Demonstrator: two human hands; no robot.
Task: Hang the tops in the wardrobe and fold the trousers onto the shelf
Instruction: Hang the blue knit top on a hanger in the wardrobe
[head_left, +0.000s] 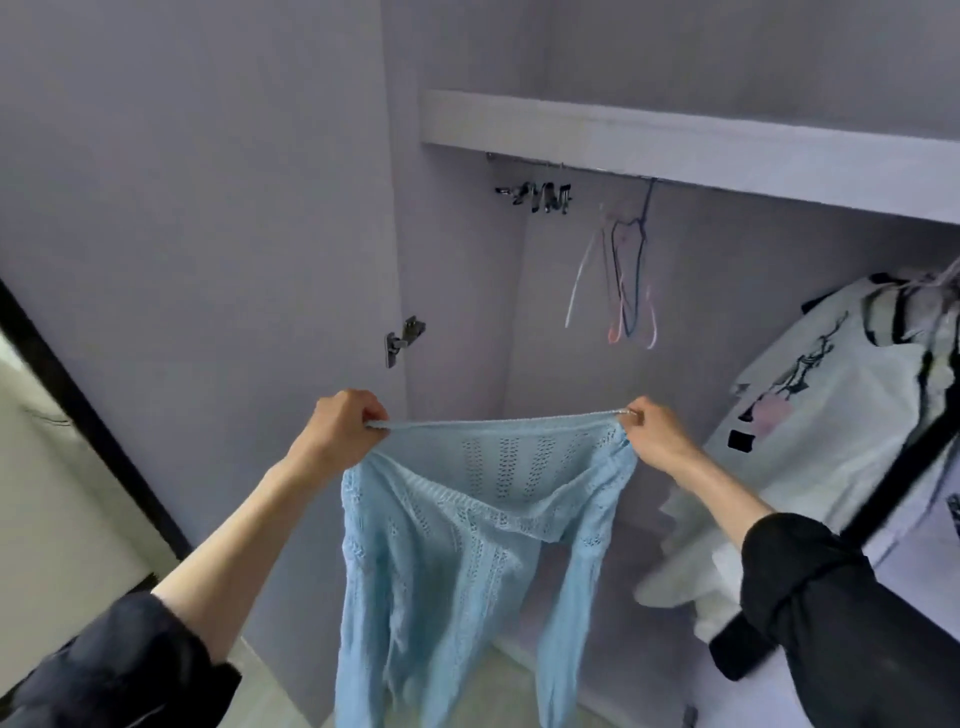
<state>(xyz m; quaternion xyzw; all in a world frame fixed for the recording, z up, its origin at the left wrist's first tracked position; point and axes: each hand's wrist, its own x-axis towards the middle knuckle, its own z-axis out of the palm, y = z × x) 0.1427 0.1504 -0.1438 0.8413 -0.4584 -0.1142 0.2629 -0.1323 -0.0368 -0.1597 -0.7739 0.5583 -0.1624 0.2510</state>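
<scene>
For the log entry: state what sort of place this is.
Most likely the inside of a built-in wardrobe in a home. A shelf spans the top, empty hangers dangle from the rail beneath it, and a white printed top already hangs at the right.

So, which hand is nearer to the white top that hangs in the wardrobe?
Right. The right hand is just left of the white top; the left hand is further left, across the blue top.

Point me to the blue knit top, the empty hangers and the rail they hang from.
blue knit top (467, 519), head view, middle of the knit front.
empty hangers (631, 291), head view, dark hanger's wire side.
rail (524, 162), head view, left stretch.
</scene>
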